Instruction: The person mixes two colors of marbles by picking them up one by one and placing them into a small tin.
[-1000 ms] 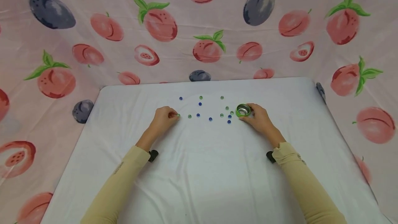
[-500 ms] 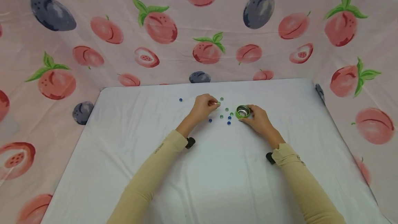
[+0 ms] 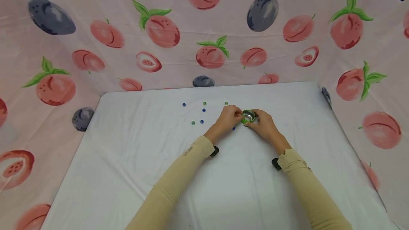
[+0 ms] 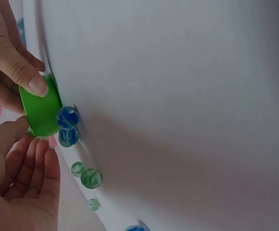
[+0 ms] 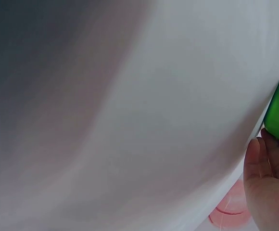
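Observation:
A small green tin with a silvery inside stands upright on the white table. My right hand grips its right side, the thumb on the near wall; in the left wrist view that thumb lies across the green wall. My left hand is at the tin's left rim, thumb and fingertips pinching a green marble, mostly hidden between them. Two blue marbles rest beside the tin in the left wrist view, with green marbles near them. In the head view the left hand covers most of these.
Left of the hands lie scattered loose marbles, among them a blue marble at the far left and a green marble. Another green marble sits behind the left hand. A fruit-print curtain hangs behind the table.
My left hand has picked up a green marble at the left of the group and carried it rightward to the tin. My right hand keeps holding the tin in place.

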`<state>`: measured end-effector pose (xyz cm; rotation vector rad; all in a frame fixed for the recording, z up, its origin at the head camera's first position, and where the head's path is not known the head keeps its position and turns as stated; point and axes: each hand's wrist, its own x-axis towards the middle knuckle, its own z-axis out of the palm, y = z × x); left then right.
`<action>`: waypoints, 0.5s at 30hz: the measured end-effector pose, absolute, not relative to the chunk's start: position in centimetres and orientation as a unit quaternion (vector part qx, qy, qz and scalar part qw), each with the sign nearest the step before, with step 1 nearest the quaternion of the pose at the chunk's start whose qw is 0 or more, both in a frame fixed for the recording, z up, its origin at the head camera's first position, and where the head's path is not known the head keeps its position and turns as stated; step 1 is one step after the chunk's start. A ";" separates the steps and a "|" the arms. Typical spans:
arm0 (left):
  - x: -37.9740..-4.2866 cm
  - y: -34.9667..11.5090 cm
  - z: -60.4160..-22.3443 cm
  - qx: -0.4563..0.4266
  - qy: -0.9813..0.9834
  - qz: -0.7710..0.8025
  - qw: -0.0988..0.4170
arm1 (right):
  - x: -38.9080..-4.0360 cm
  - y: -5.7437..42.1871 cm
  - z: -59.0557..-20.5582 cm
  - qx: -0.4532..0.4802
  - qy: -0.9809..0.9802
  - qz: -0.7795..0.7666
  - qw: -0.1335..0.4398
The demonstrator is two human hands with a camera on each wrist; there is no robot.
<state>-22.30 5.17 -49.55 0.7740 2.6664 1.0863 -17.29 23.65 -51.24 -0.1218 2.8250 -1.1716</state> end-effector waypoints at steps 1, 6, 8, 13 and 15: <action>-22.2 5.2 -49.7 0.261 0.891 0.362 0.078 | -17.3 23.6 -51.2 -0.040 0.923 -0.382 0.040; -22.2 4.5 -49.3 0.261 0.890 0.365 0.077 | -17.2 23.5 -51.2 -0.038 0.924 -0.379 0.041; -22.4 3.8 -48.9 0.254 0.892 0.366 0.076 | -17.2 23.5 -51.2 -0.035 0.924 -0.378 0.044; -23.7 0.8 -47.9 0.214 0.901 0.374 0.060 | -17.2 23.3 -51.1 -0.032 0.926 -0.372 0.052; -24.4 -0.9 -47.5 0.192 0.904 0.379 0.051 | -17.1 23.3 -51.0 -0.030 0.926 -0.373 0.057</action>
